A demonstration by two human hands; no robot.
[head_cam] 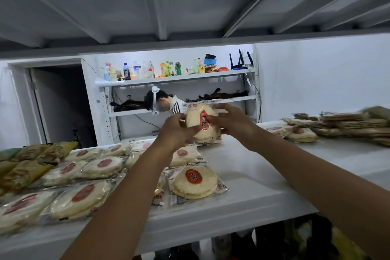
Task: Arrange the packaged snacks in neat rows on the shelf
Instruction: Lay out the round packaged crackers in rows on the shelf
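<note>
Clear crinkly pack (203, 131), round pale cracker (193, 119) inside, gripped by L hand (176, 131) & R hand (234, 123).

A white flat shelf board (263, 175) was covered on its left half by clear packets of round pale rice crackers with red labels (101, 164), laid in rough rows. Olive-yellow foil packets (31, 167) were heaped at the left edge. Brown flat packets (354, 124) were stacked towards the far right corner.

Bare shelf (263, 167) lies open between the left rice cracker packs (101, 167) and the right pile (346, 125).
</note>
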